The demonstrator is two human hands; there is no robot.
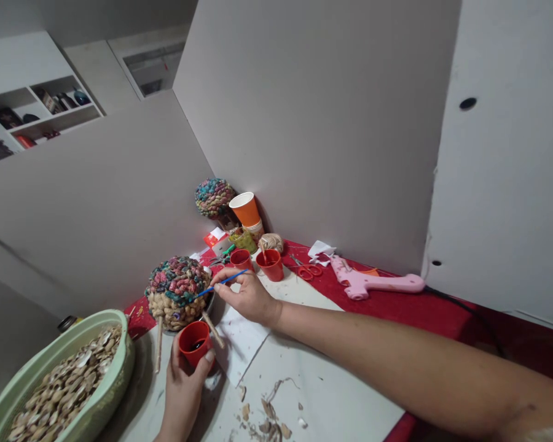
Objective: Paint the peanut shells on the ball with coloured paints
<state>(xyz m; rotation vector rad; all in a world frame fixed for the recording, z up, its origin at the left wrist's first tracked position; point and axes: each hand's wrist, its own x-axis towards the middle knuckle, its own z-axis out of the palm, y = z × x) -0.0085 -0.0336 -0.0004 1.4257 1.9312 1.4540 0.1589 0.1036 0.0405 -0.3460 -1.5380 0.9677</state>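
Note:
My right hand (246, 297) pinches a thin blue brush (225, 280), its tip touching the side of a round, bumpy ball (177, 288). The upper part of this ball is painted red, pink and teal; its lower part is plain tan. Below it, my left hand (184, 380) is wrapped round a red cup (194, 344) with dark liquid inside. Two light sticks, one being the left stick (158, 345), slant down from beside the ball. A white paper (239, 344) lies under my right hand.
A green basket (120, 368) of shells stands at the left. Behind are two more red cups, an orange cup (246, 210), a second painted ball (214, 197), scissors (308, 271) and a pink glue gun (368, 282). Shell bits (267, 423) lie in front.

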